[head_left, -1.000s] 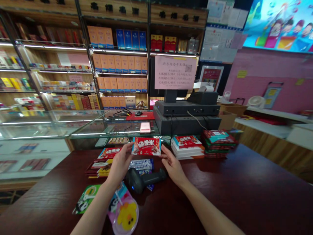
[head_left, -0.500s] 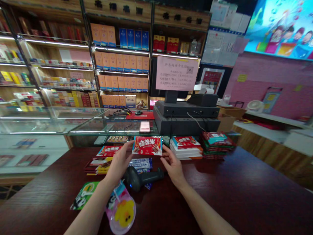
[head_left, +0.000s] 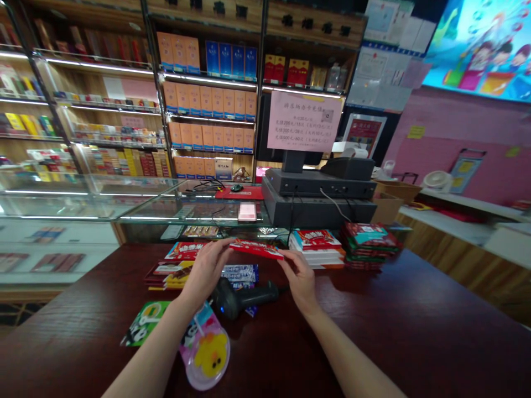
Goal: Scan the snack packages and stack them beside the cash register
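Note:
Between my two hands a red chocolate box (head_left: pixel 257 249) is held up above the table, tipped so that its printed face shows only as a narrow strip. My left hand (head_left: pixel 212 265) pinches its left end, and my right hand (head_left: pixel 299 276) grips the right end with thumb and fingers. Below it lies a black barcode scanner (head_left: pixel 244 298) with a blue light, on top of blue-wrapped bars (head_left: pixel 240 272). Left of my left hand are another red box (head_left: pixel 185 250) and a yellow packet (head_left: pixel 178 275). A duck-faced pouch (head_left: pixel 209 354) and a green panda packet (head_left: pixel 145 320) lie nearer me.
Behind my right hand stand a stack of red-and-white boxes (head_left: pixel 317 249) and a pile of dark red and green packets (head_left: pixel 369 243). A black cash register (head_left: pixel 319 202) rests on the glass counter (head_left: pixel 145 207). Shelves of cartons (head_left: pixel 211 99) line the back wall.
The red box has tilted from facing me to nearly edge-on, its right end now slightly lower. Both hands have kept hold of it and turned with it.

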A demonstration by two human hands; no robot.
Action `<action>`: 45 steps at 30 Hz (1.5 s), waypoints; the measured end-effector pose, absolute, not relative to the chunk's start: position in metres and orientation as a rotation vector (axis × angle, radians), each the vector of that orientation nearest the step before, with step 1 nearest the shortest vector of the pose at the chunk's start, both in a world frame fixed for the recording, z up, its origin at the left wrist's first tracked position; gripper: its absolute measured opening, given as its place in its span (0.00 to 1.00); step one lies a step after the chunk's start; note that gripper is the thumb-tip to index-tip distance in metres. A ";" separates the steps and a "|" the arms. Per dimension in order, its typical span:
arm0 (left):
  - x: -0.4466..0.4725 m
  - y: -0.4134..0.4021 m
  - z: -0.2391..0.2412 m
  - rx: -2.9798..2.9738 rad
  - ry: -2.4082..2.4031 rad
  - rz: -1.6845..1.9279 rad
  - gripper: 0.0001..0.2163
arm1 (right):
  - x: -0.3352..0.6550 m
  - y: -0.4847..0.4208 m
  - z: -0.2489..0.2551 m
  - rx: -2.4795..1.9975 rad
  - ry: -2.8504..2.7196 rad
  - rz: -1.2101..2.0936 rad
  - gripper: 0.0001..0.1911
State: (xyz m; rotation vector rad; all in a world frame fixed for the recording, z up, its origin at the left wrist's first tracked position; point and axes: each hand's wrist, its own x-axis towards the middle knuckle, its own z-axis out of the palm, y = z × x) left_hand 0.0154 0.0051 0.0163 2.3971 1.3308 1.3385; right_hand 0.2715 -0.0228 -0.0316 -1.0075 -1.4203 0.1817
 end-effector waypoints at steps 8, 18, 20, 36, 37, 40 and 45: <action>0.018 0.002 0.016 2.237 1.365 1.370 0.17 | 0.269 -0.024 -0.033 -1.111 -1.403 0.244 0.12; 0.018 0.008 0.004 2.553 1.341 1.210 0.48 | 0.268 -0.021 -0.028 -1.178 -1.182 0.481 0.21; 0.018 0.004 0.007 2.618 1.434 1.142 0.50 | 0.267 -0.021 -0.027 -1.167 -1.175 0.528 0.21; 0.016 -0.004 0.014 2.848 1.632 0.997 0.37 | 0.266 -0.021 -0.027 -1.138 -1.243 0.543 0.24; 0.015 -0.003 0.014 2.845 1.630 1.028 0.37 | 0.266 -0.022 -0.027 -1.134 -1.239 0.556 0.25; 0.011 0.000 0.015 2.854 1.592 1.078 0.37 | 0.266 -0.023 -0.025 -1.097 -1.243 0.598 0.28; 0.001 0.005 0.016 2.880 1.564 1.084 0.35 | 0.265 -0.023 -0.027 -0.953 -1.324 0.750 0.31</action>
